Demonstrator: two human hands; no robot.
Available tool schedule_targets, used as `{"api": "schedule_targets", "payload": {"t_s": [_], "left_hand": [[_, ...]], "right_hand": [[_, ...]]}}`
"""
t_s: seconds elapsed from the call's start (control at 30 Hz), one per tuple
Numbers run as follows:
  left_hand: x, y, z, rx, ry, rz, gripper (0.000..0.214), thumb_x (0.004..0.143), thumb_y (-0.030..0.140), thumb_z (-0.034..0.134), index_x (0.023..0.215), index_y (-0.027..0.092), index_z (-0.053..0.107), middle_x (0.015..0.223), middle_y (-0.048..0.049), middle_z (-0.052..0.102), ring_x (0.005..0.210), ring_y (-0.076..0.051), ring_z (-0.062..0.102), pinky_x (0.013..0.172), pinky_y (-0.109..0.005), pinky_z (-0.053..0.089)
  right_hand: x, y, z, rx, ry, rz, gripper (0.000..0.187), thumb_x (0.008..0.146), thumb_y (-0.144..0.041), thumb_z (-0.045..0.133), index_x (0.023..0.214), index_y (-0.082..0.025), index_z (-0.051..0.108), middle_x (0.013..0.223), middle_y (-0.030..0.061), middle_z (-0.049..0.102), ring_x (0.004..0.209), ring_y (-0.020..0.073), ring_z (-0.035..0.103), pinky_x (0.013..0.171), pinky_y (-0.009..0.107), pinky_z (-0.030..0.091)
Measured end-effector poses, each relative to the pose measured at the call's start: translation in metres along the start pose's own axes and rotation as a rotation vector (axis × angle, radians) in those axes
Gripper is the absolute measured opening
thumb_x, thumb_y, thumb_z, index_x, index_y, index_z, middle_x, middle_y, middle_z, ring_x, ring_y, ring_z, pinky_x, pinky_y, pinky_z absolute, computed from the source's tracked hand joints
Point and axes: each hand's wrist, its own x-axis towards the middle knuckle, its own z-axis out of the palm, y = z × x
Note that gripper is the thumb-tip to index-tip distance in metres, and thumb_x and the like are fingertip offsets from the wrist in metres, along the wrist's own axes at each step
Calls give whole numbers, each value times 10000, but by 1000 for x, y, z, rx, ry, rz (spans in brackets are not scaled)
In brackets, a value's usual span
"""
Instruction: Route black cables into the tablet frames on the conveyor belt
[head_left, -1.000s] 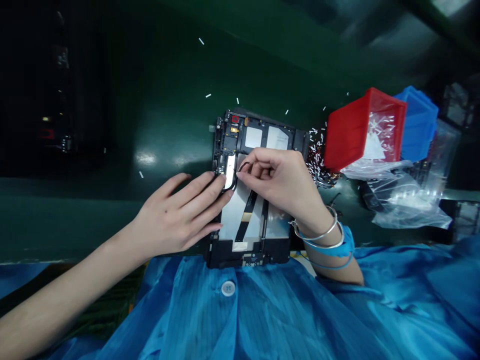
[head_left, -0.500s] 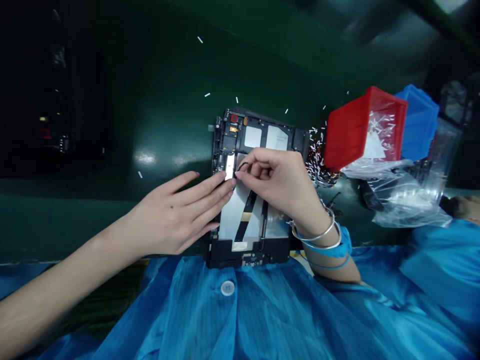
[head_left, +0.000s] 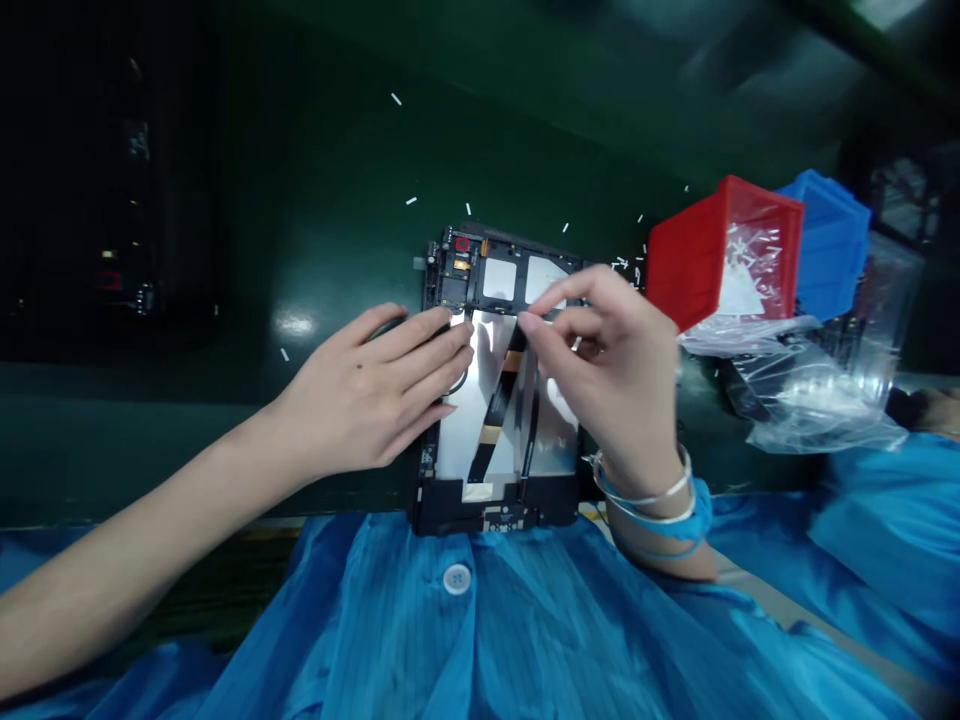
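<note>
An opened tablet lies in front of me, its silver battery and dark frame exposed. My left hand rests flat, fingers stretched out, over the tablet's left edge. A thin black wire curves out from beneath its fingertips. My right hand reaches in from the right, thumb and index finger pinched at the upper end of a black ribbon cable. That cable slants across the battery and bears tan patches. Beside it runs a narrower black cable. The thumb and fingers hide the ribbon cable's tip.
On the right stand a red bin holding small pieces in a plastic bag, and a blue bin. A clear plastic bag lies in front of them. Small white strips are scattered on the green table. Another person's blue sleeve is at right.
My right hand has moved right, off the spot beside my left fingertips, to the upper end of the ribbon cable. My left hand has shifted slightly up and now covers the bright white strip.
</note>
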Motion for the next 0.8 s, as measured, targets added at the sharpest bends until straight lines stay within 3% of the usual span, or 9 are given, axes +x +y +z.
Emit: {"api": "schedule_targets", "payload": {"t_s": [0.13,0.27,0.43,0.53,0.8], "left_hand": [[-1,3,-1,-190,5,-181,378,945,196,407,1300,155,532,1334,-107,584,1256,-294,522,954,-471,494],[-14,15,-2,-261,125,-334,428,900,161,486,1328,179,487,1337,-124,577,1253,-283,521,980,-460,480],[-18,30,3,18,55,-195,425,897,255,531,1304,134,514,1339,-161,568,1239,-318,534,960,-463,463],[-16,30,6,66,25,-155,432,922,306,480,1323,148,510,1354,-152,556,1249,-320,529,987,-478,441],[-17,22,6,60,21,-115,433,954,360,412,1335,166,483,1355,-111,563,1256,-296,525,1003,-456,438]], "right_hand": [[-28,17,-24,-29,173,55,37,856,-260,613,836,-237,592,512,-65,498,452,102,420,469,267,308],[-32,33,-25,-42,169,48,35,843,-233,610,824,-218,635,556,-54,534,494,99,454,484,252,336],[12,21,-1,-49,-75,-140,81,791,-160,617,847,-196,663,675,-24,581,647,114,504,608,261,373],[36,10,11,-93,-194,-136,93,761,-156,643,849,-185,654,681,-26,573,676,118,505,644,267,365],[46,6,8,-36,-293,-91,63,763,-146,655,717,-167,616,637,-32,554,621,91,480,615,263,331]]}}
